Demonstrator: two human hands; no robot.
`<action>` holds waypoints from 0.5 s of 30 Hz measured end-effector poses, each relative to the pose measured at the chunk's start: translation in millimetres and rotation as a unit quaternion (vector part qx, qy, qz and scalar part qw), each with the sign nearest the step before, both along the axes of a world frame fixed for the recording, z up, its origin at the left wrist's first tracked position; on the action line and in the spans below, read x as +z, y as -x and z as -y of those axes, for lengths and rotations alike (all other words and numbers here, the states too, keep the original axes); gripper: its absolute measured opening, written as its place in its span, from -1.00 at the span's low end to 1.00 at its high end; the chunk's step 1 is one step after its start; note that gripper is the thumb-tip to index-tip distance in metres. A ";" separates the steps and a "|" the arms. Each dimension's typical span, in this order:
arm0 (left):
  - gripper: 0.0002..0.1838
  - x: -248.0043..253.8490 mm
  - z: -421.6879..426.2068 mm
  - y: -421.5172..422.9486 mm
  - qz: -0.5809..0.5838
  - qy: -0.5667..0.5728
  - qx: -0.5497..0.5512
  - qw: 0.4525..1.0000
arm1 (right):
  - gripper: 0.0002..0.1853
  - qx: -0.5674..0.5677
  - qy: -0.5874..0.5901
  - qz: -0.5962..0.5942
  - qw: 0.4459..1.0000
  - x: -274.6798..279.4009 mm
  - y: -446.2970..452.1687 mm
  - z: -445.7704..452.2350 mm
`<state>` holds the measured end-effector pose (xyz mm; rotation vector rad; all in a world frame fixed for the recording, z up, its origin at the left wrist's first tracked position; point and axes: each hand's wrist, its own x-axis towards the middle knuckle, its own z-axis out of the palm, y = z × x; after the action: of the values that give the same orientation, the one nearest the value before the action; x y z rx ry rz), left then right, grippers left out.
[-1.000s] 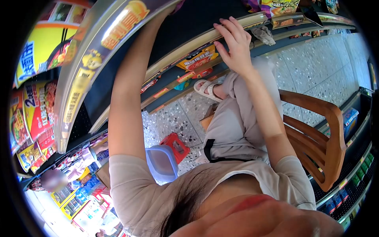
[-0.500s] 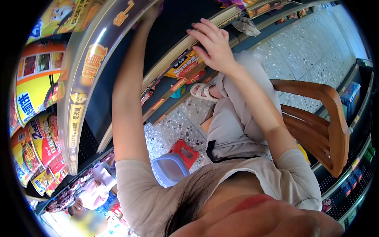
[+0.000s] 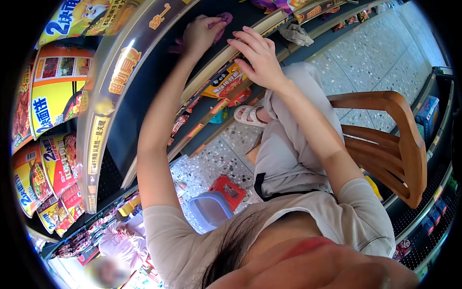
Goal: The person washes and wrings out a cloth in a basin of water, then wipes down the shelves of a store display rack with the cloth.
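My left hand (image 3: 202,36) reaches over a dark shelf (image 3: 163,62), its fingers closed on a purple cloth (image 3: 224,21). Part of the cloth sticks out on both sides of the hand. My right hand (image 3: 260,57) lies at the shelf's pale front edge (image 3: 209,72), fingers stretched and slightly apart, holding nothing. Its fingertips touch or hover over that edge; I cannot tell which. Just below it, yellow and red snack packets (image 3: 226,83) sit on a lower shelf.
Noodle packs (image 3: 57,106) stand at left behind a curved printed strip (image 3: 115,82). A crumpled grey rag (image 3: 296,34) lies on the shelf edge. A blue tub (image 3: 209,212) and red stool (image 3: 228,190) are on the floor, a wooden chair (image 3: 399,139) at right, another person (image 3: 122,243) lower left.
My left hand has moved with the purple cloth from the far upper part of the shelf back and to the right, nearer my right hand. My right hand stays at the edge.
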<state>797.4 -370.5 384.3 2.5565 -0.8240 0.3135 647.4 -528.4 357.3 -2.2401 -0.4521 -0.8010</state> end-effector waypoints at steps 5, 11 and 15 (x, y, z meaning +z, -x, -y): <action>-0.68 5.1 10.3 2.8 0.019 -0.009 0.052 0.998 | -0.43 0.005 0.000 -0.005 1.000 -0.3 -0.2 1.3; -0.64 1.1 30.0 -43.7 0.041 -0.035 0.150 0.987 | -0.41 0.022 -0.004 -0.018 1.000 2.7 0.0 5.3; -0.63 -0.1 35.8 -79.6 0.007 -0.088 0.208 0.974 | -0.41 0.033 -0.010 -0.027 0.999 5.3 -0.8 7.5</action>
<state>876.9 -406.4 384.2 2.8864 -0.3226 0.3986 648.2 -535.9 362.6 -2.2119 -0.4876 -0.7052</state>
